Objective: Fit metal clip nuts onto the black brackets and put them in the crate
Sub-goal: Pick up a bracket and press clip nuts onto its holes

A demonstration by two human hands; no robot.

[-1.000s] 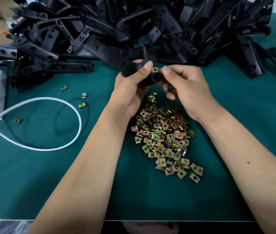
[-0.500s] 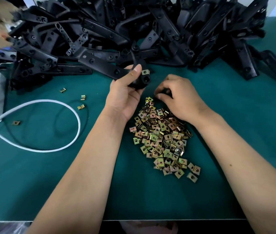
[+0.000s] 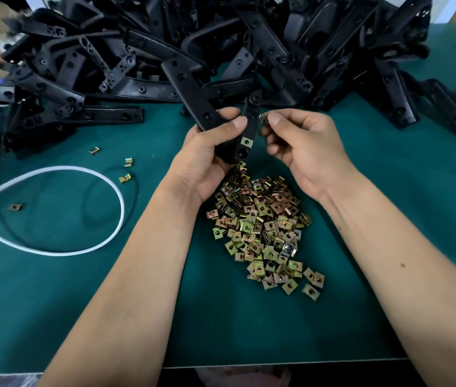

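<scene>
1. Sprawling across the far side of the green-topped table [image 3: 389, 247], a big heap of black plastic brackets [image 3: 143, 60] waits untouched, so by my reckoning most of the job is left; no crate shows anywhere in view.
2. Looping over the left of the table lies a white cable [image 3: 115, 191].
3. Nearer the person sits a loose pile of brass-coloured square metal clip nuts [image 3: 263, 230], with a few strays, one of them [image 3: 125, 178] inside the cable's loop.
4. The left hand [image 3: 207, 160] has its fingers and thumb curled round one long black bracket [image 3: 193, 90], held up above the top of the nut pile.
5. The right hand [image 3: 305, 152] pinches a single small clip nut [image 3: 263, 118] between thumb and forefinger, just beside the bracket's upper prong.
6. One fitted nut [image 3: 246, 141] already sits on the held bracket's lower end; the second looks about to go on, then the crate.
</scene>
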